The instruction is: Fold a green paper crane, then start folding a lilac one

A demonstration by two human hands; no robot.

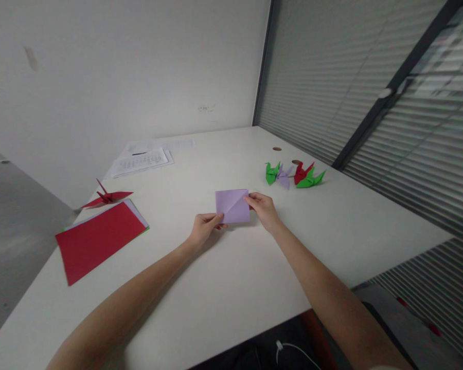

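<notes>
A folded square of lilac paper point(235, 208), with a crease running diagonally across it, is held up just above the white table. My left hand point(206, 226) pinches its lower left corner, thumb in front and fingers behind. At the upper right edge my right hand point(263, 208) grips it in the same way, thumb on the front face. To the right of the hands stand several small folded paper cranes: a green one point(272, 173), a lilac one point(284, 176), a red one point(301, 173) and another green one point(312, 179).
On the left of the table point(170, 303) lies a stack of coloured paper, red sheet point(102, 239) on top. Behind it sits a larger red crane point(107, 197). Printed sheets point(142, 163) with a dark pen point(139, 153) lie toward the wall. Blinds point(312, 77) border the right.
</notes>
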